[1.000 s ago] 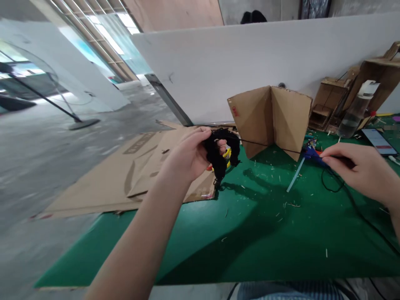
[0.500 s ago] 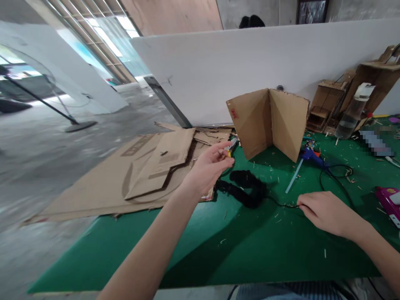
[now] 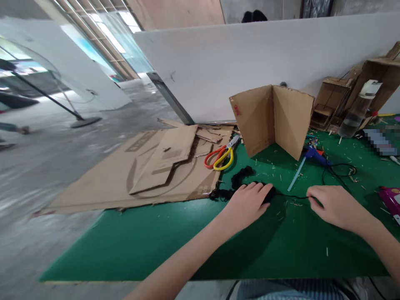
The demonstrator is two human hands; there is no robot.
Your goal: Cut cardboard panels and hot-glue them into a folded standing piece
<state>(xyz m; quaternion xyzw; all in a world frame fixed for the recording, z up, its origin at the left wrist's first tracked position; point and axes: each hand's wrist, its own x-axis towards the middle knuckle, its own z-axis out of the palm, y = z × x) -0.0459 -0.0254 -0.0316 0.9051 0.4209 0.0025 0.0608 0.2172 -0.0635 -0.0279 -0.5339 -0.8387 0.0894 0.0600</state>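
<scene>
A black bundle of yarn [image 3: 240, 176] lies bent on the green table. My left hand [image 3: 246, 206] is closed over its right part, which the fingers partly hide. A single black strand [image 3: 291, 196] runs from the bundle to my right hand [image 3: 331, 205], where thumb and fingers pinch it. The strand is nearly straight between the hands. Just beyond the bundle, scissors [image 3: 230, 157] with one red and one yellow handle rest partly on cardboard, their blades slightly apart. Neither hand touches them.
Flat cardboard sheets [image 3: 162, 162] cover the table's left side. A folded cardboard panel [image 3: 292, 121] stands upright behind. A blue glue gun [image 3: 316, 156] with its cord, a clear bottle [image 3: 354, 114] and a magenta object [image 3: 390, 202] are at the right. A white partition [image 3: 200, 75] backs the table.
My left hand has left the scissors, moving right and nearer to me onto the yarn. The scissors now lie free. My right hand still pinches the strand.
</scene>
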